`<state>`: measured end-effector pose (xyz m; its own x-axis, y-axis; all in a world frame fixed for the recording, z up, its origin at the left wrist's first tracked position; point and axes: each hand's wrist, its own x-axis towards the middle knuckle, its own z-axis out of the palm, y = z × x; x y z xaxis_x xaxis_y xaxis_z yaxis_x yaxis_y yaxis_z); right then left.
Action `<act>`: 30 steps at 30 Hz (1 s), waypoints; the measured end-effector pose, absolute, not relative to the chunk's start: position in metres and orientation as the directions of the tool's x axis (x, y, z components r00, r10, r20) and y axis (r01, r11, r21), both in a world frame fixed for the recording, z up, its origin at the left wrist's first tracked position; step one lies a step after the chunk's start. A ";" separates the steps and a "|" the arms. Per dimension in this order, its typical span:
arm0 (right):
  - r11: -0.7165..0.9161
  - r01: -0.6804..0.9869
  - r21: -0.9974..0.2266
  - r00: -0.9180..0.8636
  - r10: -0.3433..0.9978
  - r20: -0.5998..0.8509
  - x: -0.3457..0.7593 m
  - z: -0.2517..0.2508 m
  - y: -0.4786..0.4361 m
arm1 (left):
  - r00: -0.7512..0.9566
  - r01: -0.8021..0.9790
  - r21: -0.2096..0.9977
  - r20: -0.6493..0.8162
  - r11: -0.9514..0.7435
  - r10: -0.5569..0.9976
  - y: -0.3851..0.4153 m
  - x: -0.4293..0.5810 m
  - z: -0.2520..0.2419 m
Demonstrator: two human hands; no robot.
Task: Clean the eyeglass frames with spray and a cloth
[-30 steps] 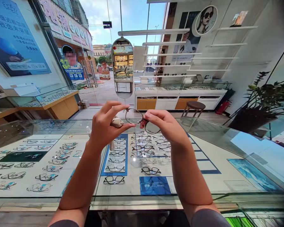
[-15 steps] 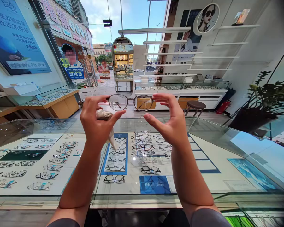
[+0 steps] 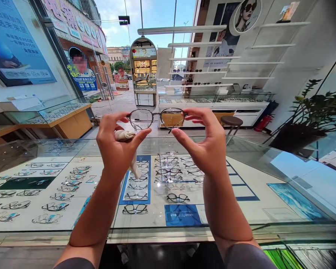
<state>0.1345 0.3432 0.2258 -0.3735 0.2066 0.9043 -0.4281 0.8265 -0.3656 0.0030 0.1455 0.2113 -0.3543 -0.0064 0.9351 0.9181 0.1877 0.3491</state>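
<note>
Both hands are raised over the counter with a pair of glasses (image 3: 156, 118) stretched between them. The left hand (image 3: 114, 149) pinches the left lens rim between thumb and forefinger, and a pale cloth (image 3: 126, 135) is bunched in the same hand, its tail hanging down past the palm. The right hand (image 3: 207, 145) grips the other end of the frame, forefinger curled over the top and thumb coming up from beneath, the remaining fingers loose and spread.

The glasses have a thin dark frame and roundish lenses. They sit level in the air, well above the glass, and a folded temple shows through the right lens.

Below the wrists runs a glass display counter (image 3: 240, 157). Under its top lie rows of spectacle frames (image 3: 168, 172) on white and blue mats, and more rows spread out to the left.

Across the shop floor, a round brown stool (image 3: 231, 121) stands before a long white cabinet with orange drawers. White wall shelves (image 3: 196, 73) above it carry a few sunglasses. An arched display stand (image 3: 142, 71) sits near the entrance, a leafy potted plant (image 3: 313, 116) fills the right side, and a large blue poster (image 3: 14, 48) hangs on the left wall.
</note>
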 end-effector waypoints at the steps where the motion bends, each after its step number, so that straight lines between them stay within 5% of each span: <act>1: 0.828 -0.425 -0.367 -0.378 0.205 0.903 0.135 0.226 0.343 | -0.357 0.916 0.351 0.934 0.194 -0.007 0.146 0.004 0.211; 30: 0.794 -0.413 -0.446 -0.412 0.274 0.869 0.139 0.228 0.341 | -0.355 0.924 0.351 0.935 0.150 -0.005 0.151 0.005 0.208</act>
